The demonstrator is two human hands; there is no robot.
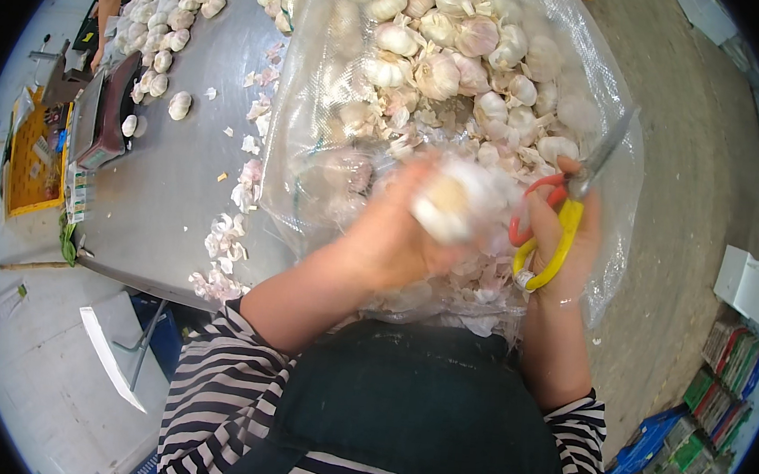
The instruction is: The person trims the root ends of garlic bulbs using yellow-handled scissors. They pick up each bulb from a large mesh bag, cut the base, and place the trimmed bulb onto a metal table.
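A garlic bulb [446, 199], blurred by motion, is in my left hand [393, 231], over the near part of a large clear plastic bag. My right hand [563, 245] holds scissors with one red and one yellow handle [570, 232]; their blades point up and to the right, away from the bulb. Many garlic bulbs [438, 74] fill the open bag [310, 98] in front of me. Loose papery skins [483, 278] lie between my hands and at the bag's near edge.
On the metal table [184, 175] are a garlic heap [163, 13], one stray bulb [179, 105], scattered skins [226, 235] and a dark red scale-like device [112, 112]. A co-worker's arm [108, 12] reaches in at top left. A yellow crate [37, 163] stands beyond the table.
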